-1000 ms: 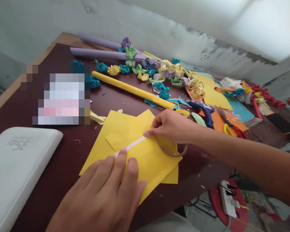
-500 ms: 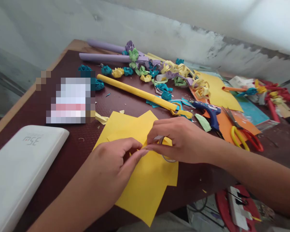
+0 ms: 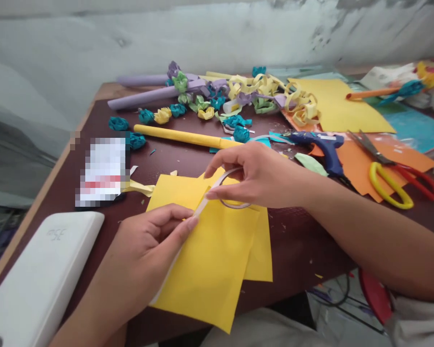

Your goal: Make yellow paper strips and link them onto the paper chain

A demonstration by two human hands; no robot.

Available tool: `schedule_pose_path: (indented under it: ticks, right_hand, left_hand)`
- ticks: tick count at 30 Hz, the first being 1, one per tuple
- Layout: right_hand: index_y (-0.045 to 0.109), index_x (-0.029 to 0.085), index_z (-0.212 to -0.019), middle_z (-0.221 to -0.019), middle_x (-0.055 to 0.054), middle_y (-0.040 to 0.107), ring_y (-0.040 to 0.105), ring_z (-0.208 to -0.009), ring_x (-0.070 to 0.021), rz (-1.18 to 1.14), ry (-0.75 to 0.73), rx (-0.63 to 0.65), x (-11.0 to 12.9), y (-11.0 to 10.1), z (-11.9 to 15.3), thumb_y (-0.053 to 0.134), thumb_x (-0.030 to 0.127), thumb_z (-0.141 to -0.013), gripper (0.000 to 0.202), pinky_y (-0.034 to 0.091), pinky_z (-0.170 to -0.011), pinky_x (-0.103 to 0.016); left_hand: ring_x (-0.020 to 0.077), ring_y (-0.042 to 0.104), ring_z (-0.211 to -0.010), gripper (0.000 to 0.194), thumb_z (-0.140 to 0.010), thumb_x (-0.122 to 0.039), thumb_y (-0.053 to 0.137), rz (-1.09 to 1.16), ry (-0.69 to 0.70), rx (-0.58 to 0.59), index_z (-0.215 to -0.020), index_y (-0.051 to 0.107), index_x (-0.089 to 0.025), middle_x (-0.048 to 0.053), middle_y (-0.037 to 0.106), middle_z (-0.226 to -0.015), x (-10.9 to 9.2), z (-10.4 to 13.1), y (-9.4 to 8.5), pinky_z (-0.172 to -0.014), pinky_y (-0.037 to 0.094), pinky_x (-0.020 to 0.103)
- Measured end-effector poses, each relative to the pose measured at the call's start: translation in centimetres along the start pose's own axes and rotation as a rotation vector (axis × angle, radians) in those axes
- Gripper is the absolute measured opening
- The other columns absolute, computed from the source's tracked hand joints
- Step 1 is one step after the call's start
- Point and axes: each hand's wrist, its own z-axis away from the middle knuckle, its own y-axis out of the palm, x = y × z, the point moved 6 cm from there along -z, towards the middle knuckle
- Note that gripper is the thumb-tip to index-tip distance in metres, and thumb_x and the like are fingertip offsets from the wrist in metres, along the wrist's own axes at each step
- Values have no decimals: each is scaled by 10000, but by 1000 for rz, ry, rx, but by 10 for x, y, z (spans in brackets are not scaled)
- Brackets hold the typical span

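Note:
Several yellow paper sheets [image 3: 217, 270] lie overlapped on the dark red table. A narrow white tape strip [image 3: 202, 205] runs slantwise along the left edge of the top sheet. My left hand [image 3: 151, 250] pinches the strip between thumb and index finger at that edge. Farther up, my right hand [image 3: 256, 176] holds the strip where it leads to the tape roll [image 3: 234, 205], which hangs under the palm and is partly hidden by the fingers.
Behind my hands are a yellow paper tube [image 3: 180, 136], purple tubes [image 3: 140, 99] and crumpled paper flowers. A blue glue gun [image 3: 327, 147] and scissors [image 3: 390, 185] lie right. At left are a white power bank [image 3: 46, 270] and a blurred phone [image 3: 103, 168].
My hands have moved apart, with a length of white tape now showing between them. My right hand is higher, and the whole view has shifted.

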Motion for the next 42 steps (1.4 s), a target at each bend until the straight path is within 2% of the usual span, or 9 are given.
schedule_pose_path:
  ticks: [4, 8, 12, 16, 22, 28, 31, 36, 42]
  right_hand:
    - [821, 217, -993, -636, 29, 567, 458, -622, -107, -4, 39, 63, -7, 1, -1, 745, 470, -904, 278, 285, -592, -279]
    - [819, 216, -951, -658, 32, 600, 428, -582, -89, -16, 14, 82, -7, 2, -2, 727, 429, -909, 236, 267, -553, -287]
    - [820, 213, -957, -655, 38, 583, 401, -568, -86, -42, -18, 98, -10, 3, -4, 728, 421, -909, 231, 258, -544, -297]
    - [817, 217, -972, -734, 25, 622, 443, -619, -100, -66, -70, 101, -10, 4, -5, 733, 426, -911, 233, 271, -561, -297]
    - [802, 192, -964, -813, -2, 671, 512, -688, -116, -61, -144, 84, -6, 6, -3, 722, 387, -928, 213, 316, -611, -292]
    - [803, 197, -989, -826, -7, 685, 525, -698, -117, -27, -219, 81, -2, 11, -1, 702, 387, -941, 221, 331, -623, -283]
    - [801, 197, -992, -849, -8, 687, 530, -722, -121, 5, -283, 50, 0, 11, -1, 708, 389, -945, 218, 327, -629, -283]
    - [793, 191, -1002, -925, -22, 680, 567, -797, -130, 106, -397, -25, 5, 4, 2, 750, 332, -940, 160, 341, -695, -284]
    - [761, 190, -974, -1017, -27, 708, 617, -897, -156, 132, -436, -98, 9, 5, 11, 685, 248, -937, 103, 377, -749, -288]
  left_hand:
    - [158, 742, -683, 292, -806, -520, 806, -40, -2, -31, -985, 834, -292, -4, 825, -883, 2, -1, -4, -510, 517, 127]
    - [166, 745, -694, 310, -797, -519, 819, -23, -19, -29, -1013, 838, -298, 2, 829, -904, 4, 0, -5, -503, 516, 132]
    - [162, 750, -729, 324, -817, -506, 819, 27, -35, 25, -1071, 821, -305, 4, 829, -964, 7, 2, -2, -538, 538, 136]
    - [163, 758, -820, 325, -885, -524, 764, 64, -23, 62, -1122, 795, -303, 13, 817, -1044, 7, 1, 0, -639, 583, 155]
    - [148, 766, -858, 275, -905, -484, 763, 171, -3, 139, -1122, 789, -317, -6, 817, -1061, -3, -4, 6, -676, 584, 147]
    - [168, 771, -896, 248, -799, -366, 869, 81, 20, 36, -1034, 830, -299, -21, 826, -964, -11, -12, 4, -696, 572, 151]
    - [177, 762, -853, 184, -813, -376, 850, -32, 53, -8, -969, 847, -278, -10, 822, -913, -14, -13, 2, -669, 567, 176]
    - [183, 754, -786, 219, -821, -421, 835, -66, 60, -37, -974, 848, -265, 7, 824, -899, -13, -12, 3, -601, 559, 194]
    - [195, 769, -839, 251, -794, -428, 864, -19, 161, -189, -963, 844, -243, 21, 826, -930, -14, -6, 4, -677, 608, 213]
